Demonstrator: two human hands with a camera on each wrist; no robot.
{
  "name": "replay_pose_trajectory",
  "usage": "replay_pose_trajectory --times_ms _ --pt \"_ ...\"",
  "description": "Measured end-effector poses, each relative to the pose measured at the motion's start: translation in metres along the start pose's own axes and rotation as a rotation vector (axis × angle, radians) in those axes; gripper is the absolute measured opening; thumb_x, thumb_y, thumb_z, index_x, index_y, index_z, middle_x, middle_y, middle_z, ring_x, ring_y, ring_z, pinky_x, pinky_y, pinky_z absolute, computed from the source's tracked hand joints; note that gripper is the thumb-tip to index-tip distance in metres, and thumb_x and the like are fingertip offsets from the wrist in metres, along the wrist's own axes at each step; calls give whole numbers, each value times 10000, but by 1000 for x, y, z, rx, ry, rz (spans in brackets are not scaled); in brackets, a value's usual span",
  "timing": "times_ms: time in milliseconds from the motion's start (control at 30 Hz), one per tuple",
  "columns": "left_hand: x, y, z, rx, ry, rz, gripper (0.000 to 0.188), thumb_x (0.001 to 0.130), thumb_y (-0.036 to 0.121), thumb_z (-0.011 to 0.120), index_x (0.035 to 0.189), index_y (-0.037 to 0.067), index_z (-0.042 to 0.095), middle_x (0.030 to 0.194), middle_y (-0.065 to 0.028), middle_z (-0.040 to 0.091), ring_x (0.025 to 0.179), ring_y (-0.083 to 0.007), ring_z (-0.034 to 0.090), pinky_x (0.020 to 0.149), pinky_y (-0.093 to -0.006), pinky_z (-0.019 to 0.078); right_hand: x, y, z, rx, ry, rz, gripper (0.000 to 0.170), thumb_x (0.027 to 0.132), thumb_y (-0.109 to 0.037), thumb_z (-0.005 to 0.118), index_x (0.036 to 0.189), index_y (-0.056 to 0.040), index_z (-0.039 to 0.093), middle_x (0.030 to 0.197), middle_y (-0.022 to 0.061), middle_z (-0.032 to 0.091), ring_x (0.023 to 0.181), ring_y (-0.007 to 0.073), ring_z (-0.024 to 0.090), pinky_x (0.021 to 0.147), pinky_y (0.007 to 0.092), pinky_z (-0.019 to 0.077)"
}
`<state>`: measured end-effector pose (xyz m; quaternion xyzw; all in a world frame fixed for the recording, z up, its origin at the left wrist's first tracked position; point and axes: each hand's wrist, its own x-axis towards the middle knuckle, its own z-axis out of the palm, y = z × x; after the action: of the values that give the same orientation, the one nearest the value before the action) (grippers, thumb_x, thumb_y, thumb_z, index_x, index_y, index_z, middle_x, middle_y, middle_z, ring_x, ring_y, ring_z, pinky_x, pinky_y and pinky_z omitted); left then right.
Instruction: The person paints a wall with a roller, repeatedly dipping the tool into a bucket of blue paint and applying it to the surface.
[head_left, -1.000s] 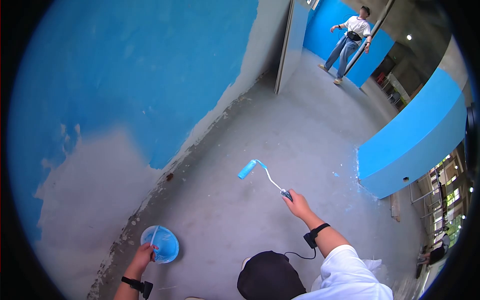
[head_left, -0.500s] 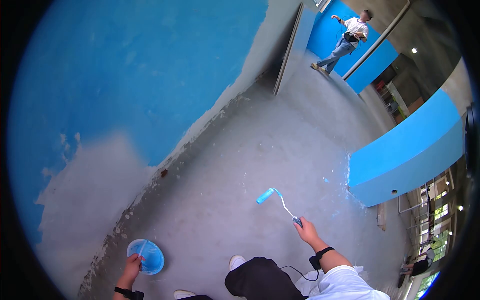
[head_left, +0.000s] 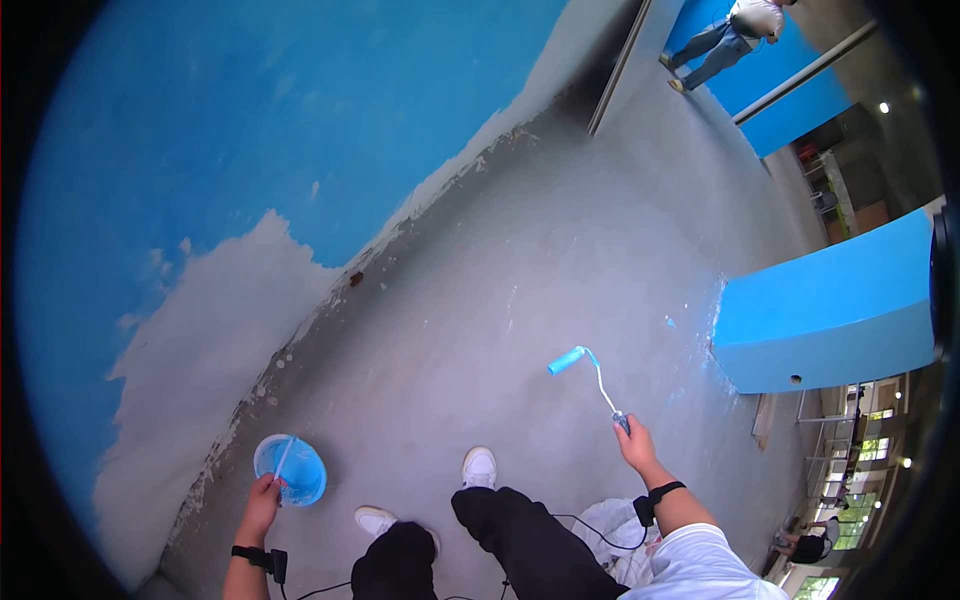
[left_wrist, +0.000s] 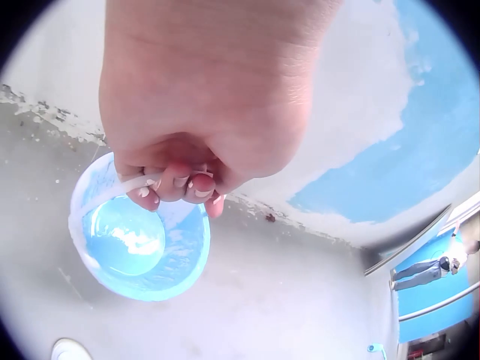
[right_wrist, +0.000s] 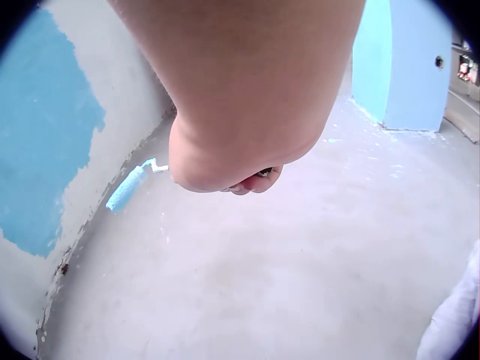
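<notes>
At the lower left of the head view, my left hand [head_left: 261,503] grips the pale handle of a bucket [head_left: 315,470]. Blue paint [left_wrist: 127,236] shows inside the bucket in the left wrist view, with smears up its inner wall. My curled left fingers [left_wrist: 180,187] wrap the handle above the rim. On the other side, my right hand [head_left: 637,445] holds a paint roller [head_left: 568,361] by its dark grip. The roller's blue sleeve points away from me, out over the floor. In the right wrist view the sleeve [right_wrist: 126,189] shows beyond the hand, which hides most of the grip.
A partly blue wall [head_left: 250,120] with a bare white patch [head_left: 210,340] runs along the left. To the right stands a blue pillar [head_left: 825,320]. Another person [head_left: 735,40] is far off at top right. White plastic sheeting [head_left: 615,545] lies beside my right leg.
The view has swung, bringing my legs and shoes into sight. The roller now appears lower and farther right. Both hands keep their hold. The far person has changed stance.
</notes>
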<state>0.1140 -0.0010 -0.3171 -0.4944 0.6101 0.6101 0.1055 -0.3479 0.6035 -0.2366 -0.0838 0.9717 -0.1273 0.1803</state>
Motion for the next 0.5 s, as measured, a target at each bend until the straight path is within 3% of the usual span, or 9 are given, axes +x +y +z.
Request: replay_pose_trajectory --times_ms 500 --pt "-70 47 14 107 2 -181 218 1002 174 500 859 86 640 638 21 494 572 -92 456 540 -275 383 -42 -37 -66 126 -60 51 268 956 -279 602 1008 -21 553 755 224 620 730 427 622 637 453 474"
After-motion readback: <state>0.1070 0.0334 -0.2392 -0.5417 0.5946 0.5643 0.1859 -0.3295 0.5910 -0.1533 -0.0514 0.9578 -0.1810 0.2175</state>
